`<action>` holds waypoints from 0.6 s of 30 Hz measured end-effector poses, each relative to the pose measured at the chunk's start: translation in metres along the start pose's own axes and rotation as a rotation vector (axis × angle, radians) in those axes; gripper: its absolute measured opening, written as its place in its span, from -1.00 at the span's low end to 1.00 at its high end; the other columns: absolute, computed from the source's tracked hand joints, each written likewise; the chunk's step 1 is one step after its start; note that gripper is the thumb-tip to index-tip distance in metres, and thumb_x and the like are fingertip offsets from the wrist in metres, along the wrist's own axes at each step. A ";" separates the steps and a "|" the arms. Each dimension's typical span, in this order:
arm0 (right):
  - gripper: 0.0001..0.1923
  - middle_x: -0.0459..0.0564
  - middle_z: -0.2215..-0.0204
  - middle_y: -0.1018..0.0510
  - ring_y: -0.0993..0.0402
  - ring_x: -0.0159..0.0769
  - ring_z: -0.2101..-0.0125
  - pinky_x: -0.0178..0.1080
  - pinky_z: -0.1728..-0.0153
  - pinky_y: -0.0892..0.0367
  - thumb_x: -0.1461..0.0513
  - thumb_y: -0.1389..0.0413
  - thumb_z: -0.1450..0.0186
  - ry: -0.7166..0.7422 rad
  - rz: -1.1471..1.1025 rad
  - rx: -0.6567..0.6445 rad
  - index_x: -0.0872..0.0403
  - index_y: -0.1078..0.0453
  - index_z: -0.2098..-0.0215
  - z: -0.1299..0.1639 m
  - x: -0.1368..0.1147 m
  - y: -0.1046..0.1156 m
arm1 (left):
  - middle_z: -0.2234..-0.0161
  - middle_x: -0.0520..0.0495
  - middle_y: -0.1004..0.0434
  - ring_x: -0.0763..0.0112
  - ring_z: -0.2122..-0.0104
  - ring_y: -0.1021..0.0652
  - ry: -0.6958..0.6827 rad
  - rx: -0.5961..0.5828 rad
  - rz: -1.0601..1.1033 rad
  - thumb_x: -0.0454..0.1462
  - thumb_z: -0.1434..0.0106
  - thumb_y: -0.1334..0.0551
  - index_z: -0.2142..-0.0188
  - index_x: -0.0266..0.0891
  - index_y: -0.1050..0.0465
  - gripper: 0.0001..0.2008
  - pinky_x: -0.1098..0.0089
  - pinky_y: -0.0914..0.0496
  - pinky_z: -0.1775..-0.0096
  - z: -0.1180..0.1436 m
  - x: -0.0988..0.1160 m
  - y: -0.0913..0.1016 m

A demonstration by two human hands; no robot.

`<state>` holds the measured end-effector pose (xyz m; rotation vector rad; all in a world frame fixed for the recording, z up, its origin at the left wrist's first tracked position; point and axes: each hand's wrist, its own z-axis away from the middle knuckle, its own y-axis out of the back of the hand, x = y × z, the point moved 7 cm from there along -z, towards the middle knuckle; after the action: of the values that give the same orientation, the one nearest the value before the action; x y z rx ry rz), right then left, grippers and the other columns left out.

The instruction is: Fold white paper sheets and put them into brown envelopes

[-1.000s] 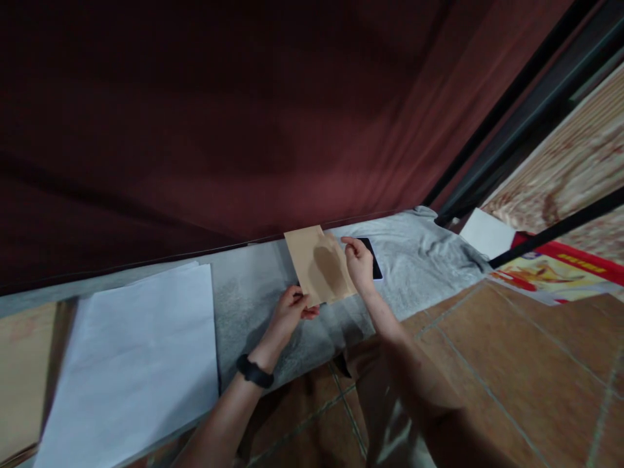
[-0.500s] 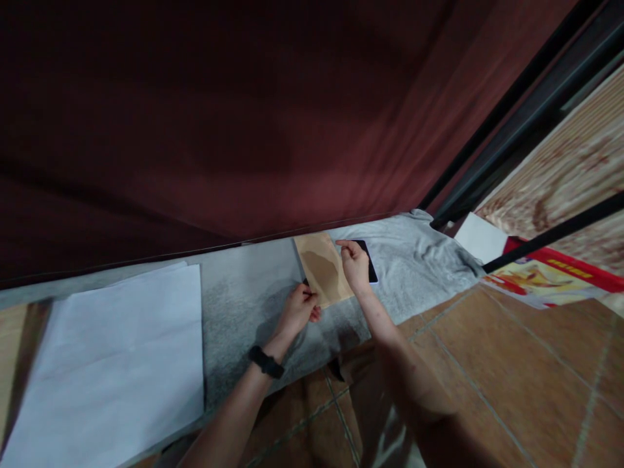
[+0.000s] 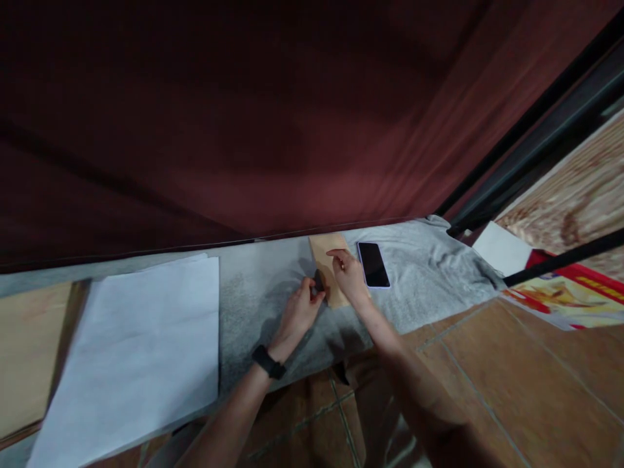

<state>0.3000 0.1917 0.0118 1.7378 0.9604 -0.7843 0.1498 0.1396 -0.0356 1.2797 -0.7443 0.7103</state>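
Note:
My left hand (image 3: 301, 307) is closed, thumb and fingers around a small dark object (image 3: 319, 281) whose kind I cannot make out. It sits at the left edge of a flat, light brown paper piece (image 3: 325, 246), perhaps an envelope. Over the right part of that paper is my right hand (image 3: 348, 276), its index finger stretched out leftward and the other fingers curled; nothing shows in it. Shadow and both hands cover much of the paper. Just right of my right hand lies a phone (image 3: 374, 265) with a dark screen and pale purple edge.
Grey cloth (image 3: 248, 292) covers the long, narrow surface. White paper sheets (image 3: 141, 351) lie at the left, beside brown board-like sheets (image 3: 32, 357). A dark red curtain (image 3: 244, 130) hangs behind. At right are a black bar (image 3: 565, 258) and a colourful printed box (image 3: 570, 296) on the tiled floor.
My right hand has moved left off the phone and further over the brown paper. The left hand has turned and shifted up, showing more of the dark object. The view has shifted left.

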 end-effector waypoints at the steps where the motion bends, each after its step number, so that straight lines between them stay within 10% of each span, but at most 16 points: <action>1: -0.69 0.00 0.24 -0.63 -0.52 -0.25 0.30 -0.20 0.16 -0.42 0.26 0.00 -0.25 -0.056 -0.084 -0.036 0.03 -0.57 0.18 0.003 0.003 -0.011 | 0.39 0.03 -0.54 0.39 0.41 -0.57 -0.030 0.032 -0.073 -0.25 -0.35 -0.20 0.07 -0.19 -0.36 -0.82 0.41 -0.41 0.32 0.002 -0.002 0.012; 5: -0.76 -0.01 0.27 -0.64 -0.55 -0.23 0.30 -0.20 0.26 -0.48 0.16 -0.12 -0.20 -0.346 -0.517 -0.265 0.04 -0.57 0.23 0.028 0.008 -0.066 | 0.04 -0.27 -0.59 0.14 0.02 -0.59 -0.038 0.197 -0.402 -0.23 -0.38 -0.16 -0.11 -0.30 -0.36 -0.65 0.19 -0.44 -0.02 0.021 -0.022 0.072; 9: -0.71 0.02 0.27 -0.66 -0.56 -0.23 0.29 -0.15 0.20 -0.50 0.08 -0.27 -0.15 -0.509 -0.722 -0.515 0.05 -0.57 0.22 0.059 -0.005 -0.106 | -0.36 -0.49 -0.21 -0.19 -0.38 -0.19 0.156 0.361 -0.736 -0.15 -0.38 -0.16 -0.37 -0.40 -0.14 -0.36 -0.23 -0.20 -0.25 0.055 -0.054 0.124; 18: -0.74 0.02 0.31 -0.65 -0.57 -0.19 0.31 -0.02 0.12 -0.48 0.11 -0.33 -0.13 -0.579 -0.787 -0.676 0.07 -0.57 0.26 0.092 -0.030 -0.145 | -0.37 -0.56 -0.18 -0.18 -0.34 -0.27 0.359 0.304 -0.975 -0.02 -0.43 -0.07 -0.36 -0.54 -0.16 -0.29 -0.12 -0.32 -0.18 0.089 -0.096 0.145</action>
<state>0.1517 0.1297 -0.0565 0.4687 1.2948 -1.1853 -0.0309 0.0685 -0.0199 1.5281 0.3171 0.2232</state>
